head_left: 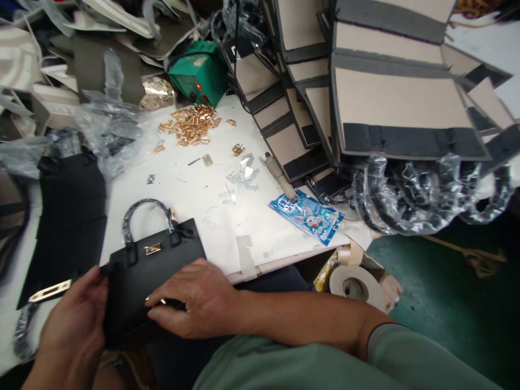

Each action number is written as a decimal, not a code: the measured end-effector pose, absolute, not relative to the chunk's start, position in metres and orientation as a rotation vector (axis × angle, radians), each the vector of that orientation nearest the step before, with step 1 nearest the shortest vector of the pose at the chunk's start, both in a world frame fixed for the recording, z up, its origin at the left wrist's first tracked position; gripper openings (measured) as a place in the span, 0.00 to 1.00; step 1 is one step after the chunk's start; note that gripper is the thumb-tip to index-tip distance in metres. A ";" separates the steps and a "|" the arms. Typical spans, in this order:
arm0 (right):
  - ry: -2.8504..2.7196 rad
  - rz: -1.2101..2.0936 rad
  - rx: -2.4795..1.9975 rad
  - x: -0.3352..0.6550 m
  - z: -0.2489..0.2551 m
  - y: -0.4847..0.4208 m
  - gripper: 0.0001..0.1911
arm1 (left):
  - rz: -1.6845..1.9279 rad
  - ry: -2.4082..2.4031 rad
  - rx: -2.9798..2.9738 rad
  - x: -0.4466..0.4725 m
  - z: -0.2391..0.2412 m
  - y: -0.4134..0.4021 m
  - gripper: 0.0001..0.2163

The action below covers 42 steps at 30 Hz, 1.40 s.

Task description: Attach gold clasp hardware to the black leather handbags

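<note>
A small black handbag (125, 292) stands tilted at the table's front edge, its curved handle (148, 203) wrapped in clear plastic. On its front sits a gold metal clasp (153, 249). My left hand (77, 314) grips the bag by its left side, fingers partly behind it. Over the lower front of the bag, my right hand (199, 298) is closed in a pinch. A tiny shiny glint shows at its fingertips, too small to name. Just left of the bag lies a flat black bag panel (71, 211) with a gold slotted plate (51, 291).
Gold metal fittings (190, 124) are heaped before a green box (199, 73) with a red light. Flat metal plates (244, 176) lie mid-table near a blue packet (309, 216). Stacked unfinished bag pieces (406, 103) overhang the right side. A tape roll (355, 287) sits below the edge.
</note>
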State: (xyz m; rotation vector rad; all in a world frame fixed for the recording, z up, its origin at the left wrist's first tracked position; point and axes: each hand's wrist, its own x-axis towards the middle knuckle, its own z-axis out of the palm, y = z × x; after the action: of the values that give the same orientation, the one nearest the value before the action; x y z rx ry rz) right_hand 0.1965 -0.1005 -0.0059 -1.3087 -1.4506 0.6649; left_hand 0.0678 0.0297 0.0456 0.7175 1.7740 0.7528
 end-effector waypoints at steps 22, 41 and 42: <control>-1.229 0.837 -1.544 0.145 0.048 -0.053 0.13 | 1.146 1.121 0.648 0.006 0.009 -0.003 0.18; -1.295 0.397 -1.814 0.104 0.040 -0.046 0.11 | 1.265 1.006 0.726 -0.004 0.002 -0.009 0.12; -1.308 0.385 -1.816 0.103 0.039 -0.046 0.11 | 1.268 1.004 0.735 -0.004 0.001 -0.010 0.12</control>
State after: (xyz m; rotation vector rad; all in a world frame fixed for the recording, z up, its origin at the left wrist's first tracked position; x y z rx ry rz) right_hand 0.1026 -0.0455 0.0391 -1.8160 -1.3076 0.3846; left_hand -0.0039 -0.0096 0.0012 0.7351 1.0038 1.2682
